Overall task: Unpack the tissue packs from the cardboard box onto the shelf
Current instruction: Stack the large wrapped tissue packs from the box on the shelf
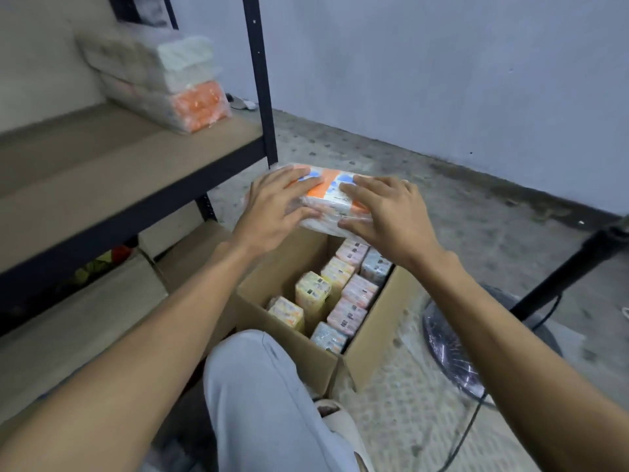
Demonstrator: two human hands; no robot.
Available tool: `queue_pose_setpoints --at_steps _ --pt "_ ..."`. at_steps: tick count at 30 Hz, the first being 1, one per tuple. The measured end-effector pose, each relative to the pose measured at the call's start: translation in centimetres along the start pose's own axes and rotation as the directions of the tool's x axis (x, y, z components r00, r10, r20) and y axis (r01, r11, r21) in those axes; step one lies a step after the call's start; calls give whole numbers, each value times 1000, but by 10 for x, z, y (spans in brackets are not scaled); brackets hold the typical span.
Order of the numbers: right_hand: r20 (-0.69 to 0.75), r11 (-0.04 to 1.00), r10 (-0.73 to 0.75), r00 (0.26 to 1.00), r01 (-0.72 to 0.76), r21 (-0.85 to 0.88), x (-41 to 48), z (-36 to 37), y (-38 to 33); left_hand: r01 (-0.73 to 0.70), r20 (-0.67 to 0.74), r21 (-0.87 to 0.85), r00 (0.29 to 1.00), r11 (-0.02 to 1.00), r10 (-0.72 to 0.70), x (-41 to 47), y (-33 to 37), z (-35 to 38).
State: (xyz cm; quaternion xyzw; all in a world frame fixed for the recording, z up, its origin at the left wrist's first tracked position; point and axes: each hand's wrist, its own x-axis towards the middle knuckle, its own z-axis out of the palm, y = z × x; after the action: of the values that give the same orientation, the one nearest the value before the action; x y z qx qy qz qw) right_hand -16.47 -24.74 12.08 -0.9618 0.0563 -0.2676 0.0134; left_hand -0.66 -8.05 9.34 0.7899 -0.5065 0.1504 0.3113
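An orange, white and blue tissue pack (328, 194) is held flat above the far end of the open cardboard box (369, 332). My left hand (277, 207) grips its left end and my right hand (386, 216) grips its right end. Inside the box stand several more tissue packs (347, 294) on end, in yellow, pink and blue wrappers. On the wooden shelf board (102, 172) to the left, three wrapped packs (163, 80) lie stacked at the back right corner, the lowest one orange.
A black shelf post (260, 80) rises just behind the held pack. Flattened cardboard (75, 321) lies under the shelf. A floor fan (452, 349) and its black stand (571, 264) sit right of the box. My grey-trousered knee (258, 386) is in front.
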Motion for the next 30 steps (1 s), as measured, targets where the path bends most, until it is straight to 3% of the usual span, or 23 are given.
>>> queue_pose_setpoints --at_steps 10,18,30 --pt "-96 996 -65 993 70 48 38 -43 -59 -50 -66 203 996 978 65 -2 3 -106" --pt "-132 984 -134 982 148 103 85 -26 -130 73 -35 323 997 944 -66 -29 -40 -176" --pt "-47 976 -190 981 194 102 158 17 -226 314 -52 361 947 878 -317 -68 -122 -220"
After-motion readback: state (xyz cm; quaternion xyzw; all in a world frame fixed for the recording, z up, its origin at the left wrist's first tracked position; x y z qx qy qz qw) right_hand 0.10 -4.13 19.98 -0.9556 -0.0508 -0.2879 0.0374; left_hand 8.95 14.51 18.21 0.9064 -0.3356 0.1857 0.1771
